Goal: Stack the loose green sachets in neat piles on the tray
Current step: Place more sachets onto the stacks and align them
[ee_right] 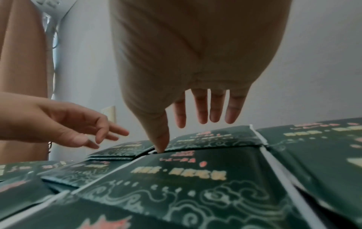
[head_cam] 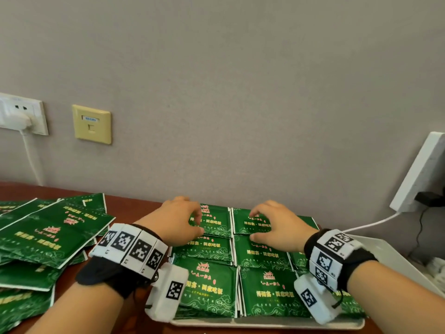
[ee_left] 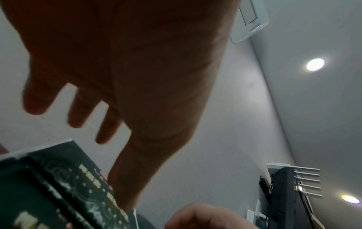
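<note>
Currently both hands are over the far row of sachet piles at the centre of the head view. Left hand (head_cam: 179, 220) has loosely bent fingers, nothing held, hovering above the far-left pile (head_cam: 212, 219); the right-wrist view shows a gap under it. Right hand (head_cam: 277, 226) is spread, fingers relaxed, grasping nothing; its thumb (ee_right: 161, 139) tip pokes down into the seam between the far pile (ee_right: 211, 136) and the pile in front (ee_right: 186, 168).

Looks like a squaring-up step. To do it well, probably: nudge edges with thumb and fingertips from the seams, press flat lightly, keep white borders parallel, don't drag the top sachet off its pile. Sachets look slick and thin, so they likely slide easily.

Task things: the tray (head_cam: 265, 323), white, at lower centre-right of the head view, is covered with green sachet piles in rows, edges nearly touching. Loose sachets (head_cam: 48, 232) are still heaped at centre-left, off the tray, overlapping at angles. So the task seems partly done.

Surface: reddish-brown wooden table (head_cam: 127, 208). Grey wall behind. Upper-left-of-table area has a white socket (head_cam: 21, 113) with a plug and cable, and a cream data port plate (head_cam: 92, 124) beside it. A white box (head_cam: 419, 172) leans at the right edge with a white cable. Ceiling downlight (ee_left: 315, 64) shows in the left-wrist view.
</note>
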Demonstrator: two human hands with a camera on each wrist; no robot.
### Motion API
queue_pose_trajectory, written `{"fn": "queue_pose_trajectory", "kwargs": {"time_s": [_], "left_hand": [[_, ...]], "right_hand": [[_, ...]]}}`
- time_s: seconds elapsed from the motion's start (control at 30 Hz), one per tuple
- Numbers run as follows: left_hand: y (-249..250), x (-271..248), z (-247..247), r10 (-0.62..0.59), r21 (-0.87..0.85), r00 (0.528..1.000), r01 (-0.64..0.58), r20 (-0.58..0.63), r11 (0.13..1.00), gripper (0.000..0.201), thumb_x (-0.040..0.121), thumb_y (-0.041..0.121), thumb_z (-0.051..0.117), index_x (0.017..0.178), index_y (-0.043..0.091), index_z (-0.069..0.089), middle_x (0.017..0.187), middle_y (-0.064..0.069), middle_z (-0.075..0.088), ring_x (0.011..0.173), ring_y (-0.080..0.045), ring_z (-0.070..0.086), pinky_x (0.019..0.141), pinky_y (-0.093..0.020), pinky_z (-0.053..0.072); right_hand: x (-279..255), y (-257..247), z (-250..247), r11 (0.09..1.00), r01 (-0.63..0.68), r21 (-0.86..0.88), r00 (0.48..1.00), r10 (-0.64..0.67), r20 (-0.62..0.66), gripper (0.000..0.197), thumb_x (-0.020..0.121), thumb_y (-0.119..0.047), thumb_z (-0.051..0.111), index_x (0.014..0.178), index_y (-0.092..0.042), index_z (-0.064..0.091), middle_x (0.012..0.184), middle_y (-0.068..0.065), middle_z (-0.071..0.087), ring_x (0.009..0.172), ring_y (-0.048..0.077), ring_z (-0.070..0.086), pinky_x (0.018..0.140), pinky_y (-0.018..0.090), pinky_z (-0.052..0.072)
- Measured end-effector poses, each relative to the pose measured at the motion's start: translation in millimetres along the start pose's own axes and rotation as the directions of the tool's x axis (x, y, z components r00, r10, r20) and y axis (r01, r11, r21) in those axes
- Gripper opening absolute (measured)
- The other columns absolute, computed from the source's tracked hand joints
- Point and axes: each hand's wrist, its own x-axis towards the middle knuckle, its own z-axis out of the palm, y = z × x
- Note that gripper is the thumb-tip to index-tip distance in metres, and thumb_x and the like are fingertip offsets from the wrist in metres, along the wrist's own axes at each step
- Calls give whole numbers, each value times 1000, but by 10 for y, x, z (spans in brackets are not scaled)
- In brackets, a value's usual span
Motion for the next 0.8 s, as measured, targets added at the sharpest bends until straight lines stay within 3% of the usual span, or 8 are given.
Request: {"fn": "queue_pose_trajectory", "kwargs": {"time_s": [0.07,0.13,0.27,0.5,0.7,0.8], "left_hand": [[25,-34,6,80,47,994,-83,76,995,14,91,48,64,100,38,64,164,8,17,152,-24,11,122,-55,15],[26,-39,26,105,60,984,-114,141,992,15,91,49,64,102,40,68,164,15,12,153,-19,2,122,-57,10],[-13,-14,52,108,67,981,-120,159,990,26,91,46,65,117,43,64,164,16,13,152,-17,5,123,-53,13],[-59,21,69,143,50,978,-152,153,987,43,91,38,68,131,43,56,164,15,10,152,-15,8,123,-40,14],[-118,81,67,169,-19,973,-168,160,986,48,87,19,68,128,42,59,164,16,14,150,-12,18,122,-36,22],[-136,90,72,173,-51,974,-168,145,985,51,85,14,67,128,41,60,164,16,14,151,-11,12,123,-38,20]], "right_hand": [[10,-60,8,999,25,-35,999,-24,29,60,86,-45,73,140,-32,49,143,-7,47,132,16,43,112,38,39],[27,-106,14,998,33,-61,998,-30,49,59,89,-41,71,143,-31,49,146,-5,48,133,17,45,111,37,40],[56,-135,11,996,5,-92,998,2,70,51,95,-31,66,144,-29,50,148,0,50,132,20,51,108,36,44],[66,-108,55,991,-1,-133,998,8,55,48,97,-29,63,143,-27,51,146,2,53,129,22,53,105,36,45],[71,-127,53,989,-10,-147,998,19,64,48,97,-27,62,143,-26,51,144,3,54,127,23,55,103,37,48],[67,-146,52,988,-13,-157,997,25,71,48,97,-25,62,144,-26,50,143,3,54,126,24,55,101,36,48]]}}
